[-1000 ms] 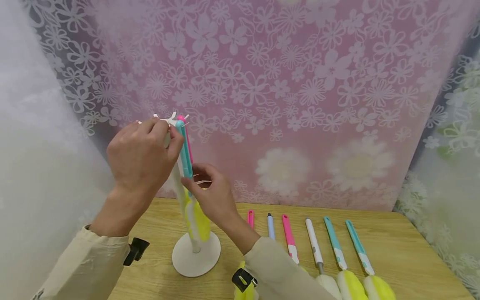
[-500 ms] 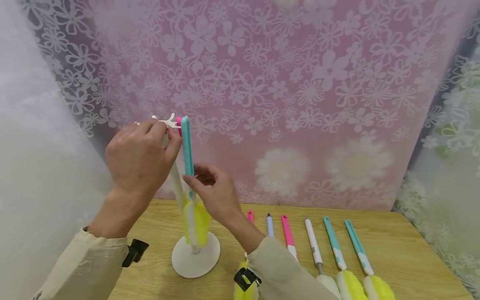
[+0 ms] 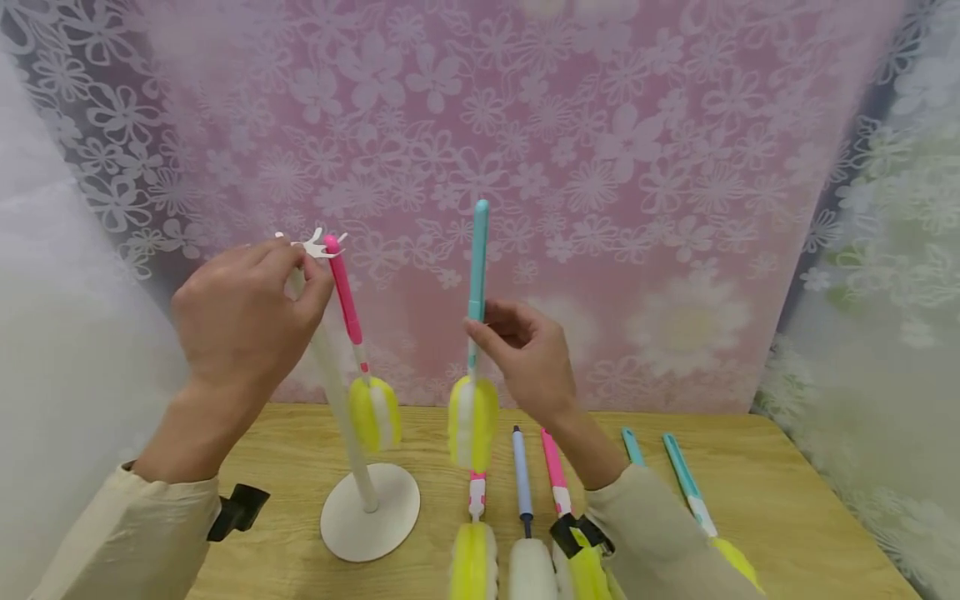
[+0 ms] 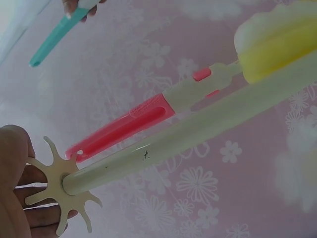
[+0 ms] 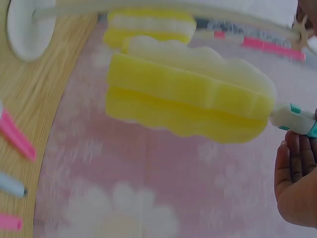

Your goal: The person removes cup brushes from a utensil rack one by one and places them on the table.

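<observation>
My left hand (image 3: pixel 240 317) grips the pronged top of a white stand (image 3: pixel 347 421), whose hooks (image 4: pixel 59 183) show in the left wrist view with fingers behind them. From one hook hangs a pink-handled sponge bottle brush (image 3: pixel 345 292), its yellow-and-white sponge low beside the pole. To the right of the stand, my right hand (image 3: pixel 536 358) pinches a teal-handled sponge bottle brush (image 3: pixel 478 258) below its handle. That brush is upright, sponge down, apart from the stand. Its sponge head (image 5: pixel 190 94) fills the middle of the right wrist view.
Several more brushes lie in a row on the wooden table (image 3: pixel 795 517): a light blue one (image 3: pixel 522 475), a pink one (image 3: pixel 555 471) and a teal one (image 3: pixel 682 471) among them. The right forearm covers part of the row. A flowered curtain (image 3: pixel 420 125) hangs behind.
My right hand has carried the teal brush from beside the hooks out to the right, away from the stand. The pink brush stays hanging. My left hand keeps its hold; the head view has shifted slightly.
</observation>
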The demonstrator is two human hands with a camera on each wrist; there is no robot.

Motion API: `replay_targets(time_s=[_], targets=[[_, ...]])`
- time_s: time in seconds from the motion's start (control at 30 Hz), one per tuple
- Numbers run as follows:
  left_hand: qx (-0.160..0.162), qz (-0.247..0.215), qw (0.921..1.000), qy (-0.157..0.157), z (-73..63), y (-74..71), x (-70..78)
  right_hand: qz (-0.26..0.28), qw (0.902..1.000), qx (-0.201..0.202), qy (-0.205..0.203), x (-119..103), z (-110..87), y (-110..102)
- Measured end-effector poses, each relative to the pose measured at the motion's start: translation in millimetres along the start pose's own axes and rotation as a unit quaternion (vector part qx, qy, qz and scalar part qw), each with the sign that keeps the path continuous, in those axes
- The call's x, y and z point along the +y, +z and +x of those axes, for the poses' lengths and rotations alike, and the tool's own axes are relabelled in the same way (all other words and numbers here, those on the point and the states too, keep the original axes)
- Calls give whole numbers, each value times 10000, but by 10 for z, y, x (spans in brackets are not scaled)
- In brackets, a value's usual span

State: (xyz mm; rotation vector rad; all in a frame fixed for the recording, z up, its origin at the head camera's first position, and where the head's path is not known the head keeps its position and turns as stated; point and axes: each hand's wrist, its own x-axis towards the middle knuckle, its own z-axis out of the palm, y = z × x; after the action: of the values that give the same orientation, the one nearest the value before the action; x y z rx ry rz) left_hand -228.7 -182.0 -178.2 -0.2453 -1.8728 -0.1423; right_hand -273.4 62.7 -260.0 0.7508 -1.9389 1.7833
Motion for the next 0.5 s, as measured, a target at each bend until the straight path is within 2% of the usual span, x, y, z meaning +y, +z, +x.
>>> replay_targets(time_s=[0.13, 0.27, 0.4, 0.5], targets=[[7, -81, 10000, 1, 16, -1, -28, -678, 9972, 322, 50, 86, -21, -458], [-73, -142, 9999, 54, 22, -13, -53, -1558, 9864, 449, 252, 192, -98, -983], [-207, -180, 9996, 112, 28, -28, -65, -2513, 9656, 503, 441, 292, -235, -1529], [-326, -204, 9990, 209, 47, -42, -80, -3074, 9467, 544, 794, 336, -360, -1928]])
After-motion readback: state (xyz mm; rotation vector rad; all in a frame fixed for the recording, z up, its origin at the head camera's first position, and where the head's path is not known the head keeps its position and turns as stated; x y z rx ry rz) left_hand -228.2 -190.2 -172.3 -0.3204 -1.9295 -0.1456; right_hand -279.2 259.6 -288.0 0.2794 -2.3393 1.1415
